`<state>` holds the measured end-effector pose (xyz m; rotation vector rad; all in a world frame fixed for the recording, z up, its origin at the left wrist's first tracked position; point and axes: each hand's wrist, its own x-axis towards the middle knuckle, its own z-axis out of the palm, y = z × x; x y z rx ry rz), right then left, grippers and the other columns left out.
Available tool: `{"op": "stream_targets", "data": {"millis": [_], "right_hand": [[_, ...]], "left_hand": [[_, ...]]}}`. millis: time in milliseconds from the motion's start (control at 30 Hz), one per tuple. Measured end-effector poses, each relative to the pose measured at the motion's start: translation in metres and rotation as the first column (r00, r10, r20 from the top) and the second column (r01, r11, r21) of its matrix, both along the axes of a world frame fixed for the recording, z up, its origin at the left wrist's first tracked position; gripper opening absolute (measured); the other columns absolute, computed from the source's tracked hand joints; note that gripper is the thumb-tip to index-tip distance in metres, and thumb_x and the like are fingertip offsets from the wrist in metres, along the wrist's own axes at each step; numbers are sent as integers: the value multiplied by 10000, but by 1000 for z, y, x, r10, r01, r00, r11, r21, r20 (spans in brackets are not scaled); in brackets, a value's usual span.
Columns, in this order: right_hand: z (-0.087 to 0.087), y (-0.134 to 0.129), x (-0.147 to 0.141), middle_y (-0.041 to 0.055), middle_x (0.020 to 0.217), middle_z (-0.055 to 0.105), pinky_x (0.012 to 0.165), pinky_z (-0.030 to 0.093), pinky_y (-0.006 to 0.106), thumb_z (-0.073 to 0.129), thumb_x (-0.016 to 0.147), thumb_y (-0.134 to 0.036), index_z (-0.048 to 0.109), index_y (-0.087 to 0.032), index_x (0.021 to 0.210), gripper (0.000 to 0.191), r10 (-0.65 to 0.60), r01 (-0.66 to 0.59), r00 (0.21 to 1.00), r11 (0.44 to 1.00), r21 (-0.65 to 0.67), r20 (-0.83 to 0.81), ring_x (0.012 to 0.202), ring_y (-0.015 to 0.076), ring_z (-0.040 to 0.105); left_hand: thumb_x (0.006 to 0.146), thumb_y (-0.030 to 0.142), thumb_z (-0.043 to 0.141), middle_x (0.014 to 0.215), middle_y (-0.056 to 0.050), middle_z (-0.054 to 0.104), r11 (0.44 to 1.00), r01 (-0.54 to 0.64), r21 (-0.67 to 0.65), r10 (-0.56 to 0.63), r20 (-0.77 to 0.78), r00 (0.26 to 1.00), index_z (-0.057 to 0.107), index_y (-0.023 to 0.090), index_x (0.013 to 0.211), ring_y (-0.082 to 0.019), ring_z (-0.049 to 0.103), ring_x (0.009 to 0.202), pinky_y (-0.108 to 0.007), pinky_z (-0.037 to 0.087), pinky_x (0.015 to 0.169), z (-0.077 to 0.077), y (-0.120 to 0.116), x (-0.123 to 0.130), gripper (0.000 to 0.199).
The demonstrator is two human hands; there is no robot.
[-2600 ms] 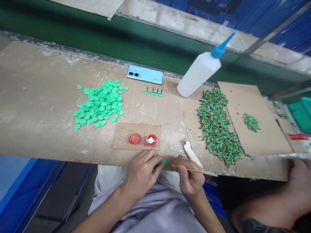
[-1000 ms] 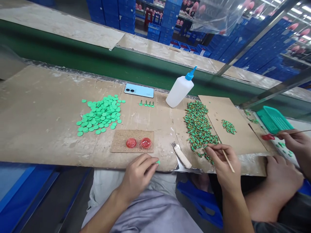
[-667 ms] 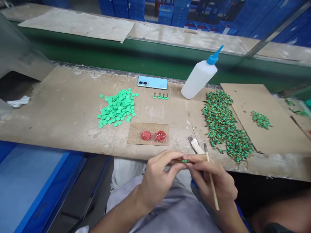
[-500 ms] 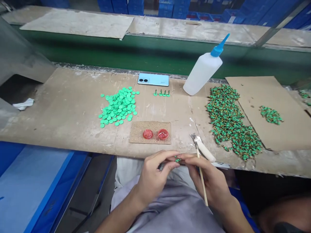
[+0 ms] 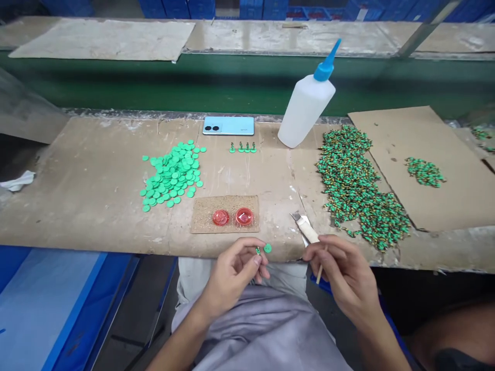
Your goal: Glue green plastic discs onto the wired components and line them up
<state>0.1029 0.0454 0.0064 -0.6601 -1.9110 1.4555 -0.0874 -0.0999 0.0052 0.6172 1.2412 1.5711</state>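
Observation:
My left hand (image 5: 232,274) pinches a small green piece (image 5: 257,250) at its fingertips, just off the bench's front edge. Beside it, a flat green disc (image 5: 267,248) lies on the edge. My right hand (image 5: 344,273) grips a thin wooden stick (image 5: 319,274), and its tip is hidden behind my fingers. Just beyond that hand lies a white-handled craft knife (image 5: 305,228). A heap of small green-and-gold figures (image 5: 348,185) spreads to the right, and a pile of green discs (image 5: 172,175) lies to the left.
Behind my hands, two red dishes (image 5: 232,217) sit on a cork pad (image 5: 201,219). Farther back are a glue bottle with a blue nozzle (image 5: 305,105), a pale blue phone (image 5: 228,125), and several small green figures (image 5: 243,147). A cardboard sheet (image 5: 425,170) lies at right; another person's bare arm (image 5: 460,330) shows lower right.
My hands have moved apart after being close together over the small green piece. A green disc now lies on the bench edge by my left hand. The stick has stayed in my right hand.

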Motion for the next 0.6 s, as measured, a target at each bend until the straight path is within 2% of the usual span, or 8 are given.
{"op": "stream_targets", "data": {"millis": [100, 167, 267, 300, 367, 400, 467, 600], "right_hand": [[3, -6, -8, -37, 880, 743, 482, 524, 196, 582, 1035, -190, 359, -331, 1182, 302, 7, -18, 995, 994, -108, -104, 556, 111, 622], [4, -7, -9, -28, 848, 756, 484, 539, 200, 641, 1012, -220, 352, -320, 1199, 359, -16, 2, 996, 986, -166, -85, 575, 127, 655], [0, -6, -9, 21, 796, 758, 516, 555, 210, 611, 1035, -285, 502, -241, 1178, 185, -17, 6, 999, 977, -215, -51, 609, 141, 685], [-3, -5, -10, 34, 794, 756, 532, 556, 211, 589, 1046, -294, 557, -220, 1126, 114, -22, 8, 998, 977, -212, -62, 621, 140, 688], [-9, -3, -11, 44, 805, 751, 549, 547, 207, 573, 1053, -300, 615, -201, 1031, 109, -55, 33, 992, 981, -194, -114, 636, 132, 683], [-11, -3, -12, 44, 820, 748, 559, 545, 207, 575, 1052, -297, 628, -200, 1017, 116, -71, 45, 989, 981, -191, -131, 646, 128, 679], [-16, -2, -13, 40, 851, 741, 585, 545, 206, 572, 1054, -290, 641, -203, 1018, 117, -89, 61, 986, 979, -193, -139, 667, 121, 674], [-20, -3, -12, 28, 893, 731, 627, 546, 200, 560, 1061, -275, 643, -222, 1049, 99, -56, 34, 993, 979, -199, -102, 711, 112, 673]], "left_hand": [[960, 289, 702, 855, -23, 752, 998, -31, -55, 27, -72, 997, 661, 197, 1117, -122, 732, 732, -173, 579, 629, 1, 2, 2, 187], [990, 254, 655, 969, -44, 782, 994, -60, -86, 41, -205, 978, 676, 210, 1115, -136, 752, 829, -194, 593, 705, 1, 0, 1, 134], [999, 185, 626, 1059, -45, 780, 996, -75, -40, 46, -490, 871, 738, 223, 1057, -159, 741, 978, -244, 585, 861, 3, 2, -3, 131], [993, 164, 627, 1049, -47, 773, 997, -75, -3, 59, -570, 820, 759, 219, 1031, -162, 729, 996, -252, 578, 885, 3, 4, -4, 148], [993, 144, 614, 1036, -58, 749, 996, -70, 60, 92, -661, 744, 782, 212, 1049, -161, 708, 989, -251, 574, 876, 4, 9, -6, 190], [994, 145, 611, 1028, -60, 740, 995, -72, 70, 100, -673, 733, 781, 210, 1088, -159, 703, 974, -245, 577, 854, 4, 12, -6, 205], [979, 165, 645, 998, -50, 751, 995, -96, 39, 98, -646, 757, 770, 211, 1146, -154, 713, 921, -234, 587, 818, 3, 15, -5, 214], [927, 176, 722, 939, -11, 802, 979, -184, -83, 111, -541, 834, 803, 220, 1005, -155, 753, 847, -219, 608, 803, 0, 16, -1, 121]]}}
